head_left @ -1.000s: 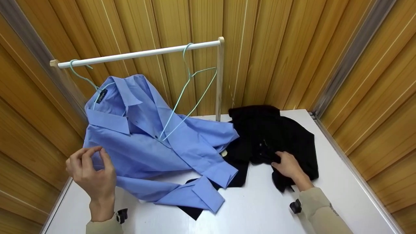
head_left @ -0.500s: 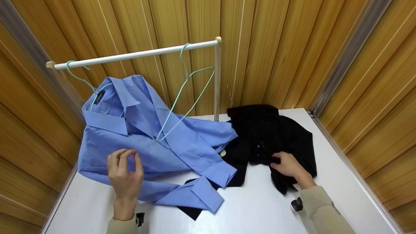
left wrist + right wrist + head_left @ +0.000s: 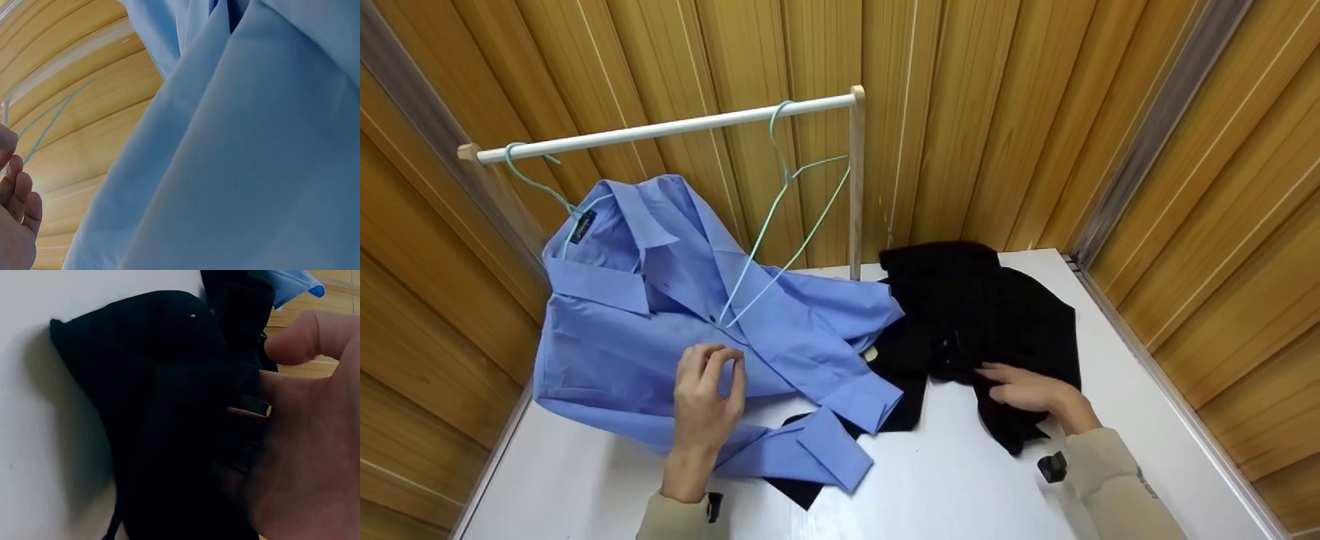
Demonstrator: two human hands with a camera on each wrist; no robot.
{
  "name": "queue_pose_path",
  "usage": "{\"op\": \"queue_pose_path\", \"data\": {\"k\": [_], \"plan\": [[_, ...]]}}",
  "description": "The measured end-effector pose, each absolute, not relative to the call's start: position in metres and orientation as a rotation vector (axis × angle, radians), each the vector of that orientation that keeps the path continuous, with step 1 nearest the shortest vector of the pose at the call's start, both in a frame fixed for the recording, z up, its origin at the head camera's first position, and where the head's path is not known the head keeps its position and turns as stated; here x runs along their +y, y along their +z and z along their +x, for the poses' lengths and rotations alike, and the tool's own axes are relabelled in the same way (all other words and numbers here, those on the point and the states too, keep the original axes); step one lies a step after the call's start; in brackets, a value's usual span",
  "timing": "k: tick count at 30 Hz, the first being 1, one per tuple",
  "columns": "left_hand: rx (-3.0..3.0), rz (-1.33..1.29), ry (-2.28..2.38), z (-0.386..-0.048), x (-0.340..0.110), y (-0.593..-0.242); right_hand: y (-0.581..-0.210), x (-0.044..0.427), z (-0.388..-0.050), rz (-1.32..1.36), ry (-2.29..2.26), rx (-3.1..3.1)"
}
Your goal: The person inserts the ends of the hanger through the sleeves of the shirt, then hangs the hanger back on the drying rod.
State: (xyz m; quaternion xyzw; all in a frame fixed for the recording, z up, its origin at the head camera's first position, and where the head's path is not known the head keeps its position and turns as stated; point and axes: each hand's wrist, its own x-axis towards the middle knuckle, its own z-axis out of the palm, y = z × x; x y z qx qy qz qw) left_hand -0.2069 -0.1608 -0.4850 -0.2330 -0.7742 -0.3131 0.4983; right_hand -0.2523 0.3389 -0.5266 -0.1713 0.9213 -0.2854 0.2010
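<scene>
At three o'clock we see the right hand (image 3: pixel 306 439), palm towards us, its thumb pointing to nine and its fingers running into the black cloth (image 3: pixel 163 399), which fills the middle down to six; the cloth is so dark we can't quite tell how the fingertips meet it. White surface (image 3: pixel 28 410) shows at nine, blue fabric (image 3: pixel 295 284) between one and two, wood panelling (image 3: pixel 343 306) at two

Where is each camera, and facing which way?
Head: on the head, facing forward and down at blue shirt and black clothing; left hand, right hand, sleeves show.
Left wrist: on that wrist, facing the blue shirt and wall; left hand shows.
Right wrist: on that wrist, facing the black clothing; right hand shows.
Head and right wrist share black clothing, right hand.
</scene>
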Motion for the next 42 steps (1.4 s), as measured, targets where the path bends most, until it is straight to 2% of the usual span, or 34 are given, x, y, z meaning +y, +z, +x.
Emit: {"op": "queue_pose_path", "data": {"k": [9,22,34,42], "plan": [[-1.936,-0.618,-0.752,-0.211,-0.142,-0.491,-0.532,0.338,-0.252,-0.627,-0.709,2.717],[-2.003,-0.69,-0.766,-0.216,-0.12,-0.5,-0.543,0.317,-0.254,-0.523,-0.65,2.92],[-2.11,-0.725,-0.783,-0.221,-0.102,-0.508,-0.546,0.309,-0.256,-0.701,-0.638,2.956],[-2.221,-0.801,-0.78,-0.226,-0.085,-0.515,-0.546,0.307,-0.252,-0.909,-0.585,2.898]]}}
